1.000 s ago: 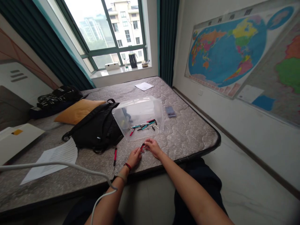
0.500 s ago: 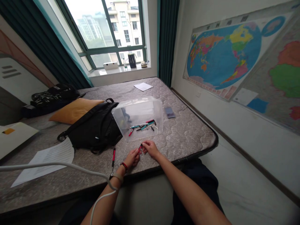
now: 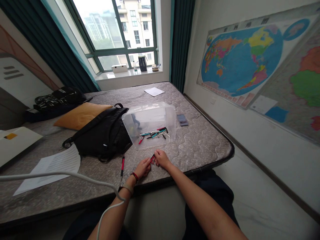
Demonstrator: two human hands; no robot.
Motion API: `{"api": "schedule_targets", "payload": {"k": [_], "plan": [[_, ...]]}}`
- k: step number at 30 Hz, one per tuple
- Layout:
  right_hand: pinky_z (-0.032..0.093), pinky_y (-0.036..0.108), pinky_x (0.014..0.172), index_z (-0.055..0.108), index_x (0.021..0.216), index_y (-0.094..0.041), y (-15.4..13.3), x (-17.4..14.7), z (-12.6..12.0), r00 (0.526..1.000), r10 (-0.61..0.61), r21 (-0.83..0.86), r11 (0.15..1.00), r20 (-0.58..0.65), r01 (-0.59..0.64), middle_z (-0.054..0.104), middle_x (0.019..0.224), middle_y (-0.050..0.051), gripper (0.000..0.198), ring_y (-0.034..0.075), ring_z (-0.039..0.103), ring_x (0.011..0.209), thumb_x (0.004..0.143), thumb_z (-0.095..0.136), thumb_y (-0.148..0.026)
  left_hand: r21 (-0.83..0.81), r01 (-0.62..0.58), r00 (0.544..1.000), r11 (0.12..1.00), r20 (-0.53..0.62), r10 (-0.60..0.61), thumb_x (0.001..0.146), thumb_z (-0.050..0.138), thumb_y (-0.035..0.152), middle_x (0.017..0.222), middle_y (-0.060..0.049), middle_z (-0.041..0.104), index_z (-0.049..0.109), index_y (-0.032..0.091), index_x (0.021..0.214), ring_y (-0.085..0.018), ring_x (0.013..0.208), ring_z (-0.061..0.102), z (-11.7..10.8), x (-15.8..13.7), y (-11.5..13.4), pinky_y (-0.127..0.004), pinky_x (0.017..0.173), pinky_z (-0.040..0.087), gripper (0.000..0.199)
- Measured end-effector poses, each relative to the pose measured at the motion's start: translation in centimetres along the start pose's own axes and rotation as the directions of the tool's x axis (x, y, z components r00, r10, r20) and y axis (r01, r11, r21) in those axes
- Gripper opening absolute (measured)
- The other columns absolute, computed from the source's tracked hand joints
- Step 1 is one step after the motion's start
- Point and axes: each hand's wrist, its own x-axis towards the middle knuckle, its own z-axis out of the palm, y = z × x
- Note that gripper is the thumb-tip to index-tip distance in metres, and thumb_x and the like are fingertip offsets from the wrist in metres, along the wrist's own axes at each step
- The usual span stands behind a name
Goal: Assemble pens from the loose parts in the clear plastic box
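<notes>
Close to the mattress's front edge, my left hand [image 3: 143, 167] and my right hand [image 3: 161, 158] meet around a short red and black pen part [image 3: 152, 158]. My left fingers are closed on its lower end, and my right fingers pinch the upper end. Just beyond them a clear plastic box [image 3: 172, 116] lies on its side, its opening towards me. Inside are several pens and loose pen parts [image 3: 157, 132] in red, teal, black and white. A red and black pen [image 3: 122, 166] lies left of my left wrist.
A black backpack [image 3: 100, 136] leans beside the box, before an orange pillow [image 3: 82, 115]. Printed paper [image 3: 55, 166] lies at left, crossed by a white cable [image 3: 62, 173]. A grey card-like item [image 3: 182, 120] is right of the box; a white sheet [image 3: 154, 91] lies behind.
The view has shifted slightly, so everything appears a little to the right. Both hands stay together on the red and black pen part, with barely any other movement.
</notes>
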Motion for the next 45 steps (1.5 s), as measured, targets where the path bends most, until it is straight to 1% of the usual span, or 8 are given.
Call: {"api": "schedule_targets", "payload": {"k": [6, 11, 17, 23, 27, 36, 41, 45], "plan": [[0.030, 0.017, 0.036, 0.050, 0.063, -0.021, -0.5, -0.3, -0.1, 0.999, 0.026, -0.061, 0.998, 0.041, -0.023, 0.052, 0.043, -0.005, 0.036, 0.008, 0.045, 0.032, 0.090, 0.044, -0.044, 0.257, -0.068, 0.991, 0.964, -0.094, 0.095, 0.089, 0.039, 0.060, 0.047, 0.009, 0.039, 0.055, 0.019, 0.091, -0.008, 0.035, 0.030, -0.3, -0.7, 0.3, -0.021, 0.037, 0.025, 0.044], [0.031, 0.019, 0.037, 0.054, 0.059, -0.019, -0.8, -0.4, -0.2, 0.990, 0.034, -0.048, 0.998, 0.139, -0.027, 0.049, 0.041, -0.004, 0.043, 0.009, 0.045, 0.034, 0.089, 0.046, -0.048, 0.694, -0.205, 0.935, 0.691, -0.069, 0.347, 0.087, 0.051, 0.037, 0.067, -0.001, 0.060, 0.062, 0.019, 0.077, -0.016, 0.064, 0.054, -2.5, -1.8, 2.6, -0.028, 0.064, 0.042, 0.024], [0.033, 0.021, 0.039, 0.056, 0.055, -0.019, -1.1, -0.4, -0.3, 0.965, 0.051, -0.063, 0.997, 0.259, -0.036, 0.052, 0.043, -0.001, 0.052, 0.010, 0.047, 0.036, 0.088, 0.046, -0.056, 0.830, -0.223, 0.898, 0.512, -0.029, 0.439, 0.081, 0.054, 0.013, 0.085, -0.006, 0.065, 0.060, 0.019, 0.082, -0.020, 0.081, 0.058, -2.8, -2.3, 4.3, -0.032, 0.077, 0.043, 0.009], [0.032, 0.021, 0.040, 0.053, 0.057, -0.020, -1.0, -0.7, 0.1, 0.982, 0.030, -0.055, 0.998, 0.184, -0.020, 0.051, 0.045, -0.002, 0.058, 0.009, 0.045, 0.037, 0.092, 0.038, -0.063, 0.854, -0.159, 0.885, 0.496, -0.100, 0.455, 0.083, 0.052, 0.011, 0.081, -0.006, 0.064, 0.055, 0.019, 0.081, -0.020, 0.077, 0.059, -2.0, -2.6, 4.6, -0.030, 0.073, 0.042, 0.009], [0.034, 0.020, 0.042, 0.053, 0.076, -0.021, -1.2, -1.1, 0.2, 0.988, -0.029, -0.040, 0.999, 0.152, 0.035, 0.060, 0.060, -0.004, 0.035, 0.009, 0.050, 0.042, 0.093, 0.048, -0.052, 0.864, -0.147, 0.891, 0.481, -0.096, 0.444, 0.082, 0.051, 0.011, 0.081, -0.005, 0.063, 0.054, 0.020, 0.079, -0.019, 0.077, 0.058, -2.0, -2.9, 4.7, -0.029, 0.074, 0.042, 0.009], [0.034, 0.023, 0.057, 0.057, 0.076, -0.020, -1.8, -1.9, 0.2, 0.980, -0.110, -0.295, 0.943, 0.166, 0.156, 0.061, 0.062, -0.003, 0.024, 0.010, 0.053, 0.052, 0.096, 0.046, -0.029, 0.882, -0.101, 0.904, 0.460, -0.111, 0.412, 0.082, 0.049, 0.010, 0.082, -0.004, 0.062, 0.052, 0.020, 0.081, -0.019, 0.080, 0.057, -2.3, -2.9, 3.7, -0.030, 0.075, 0.041, 0.011], [0.033, 0.025, 0.062, 0.058, 0.066, -0.021, -1.9, -1.7, 0.4, 0.976, -0.163, -0.425, 0.880, 0.146, 0.211, 0.059, 0.056, -0.001, 0.034, 0.014, 0.054, 0.058, 0.097, 0.045, -0.030, 0.885, -0.095, 0.902, 0.455, -0.117, 0.416, 0.082, 0.049, 0.010, 0.082, -0.005, 0.062, 0.051, 0.020, 0.080, -0.019, 0.080, 0.057, -2.2, -3.0, 3.6, -0.030, 0.074, 0.041, 0.010], [0.035, 0.026, 0.061, 0.058, 0.060, -0.021, -2.2, -1.7, 0.4, 0.985, -0.090, -0.335, 0.932, 0.148, 0.135, 0.054, 0.047, 0.000, 0.050, 0.015, 0.053, 0.054, 0.100, 0.036, -0.041, 0.883, -0.094, 0.897, 0.459, -0.124, 0.424, 0.082, 0.048, 0.010, 0.084, -0.005, 0.063, 0.052, 0.021, 0.081, -0.021, 0.081, 0.059, -2.1, -3.3, 3.9, -0.031, 0.075, 0.043, 0.011]]}}
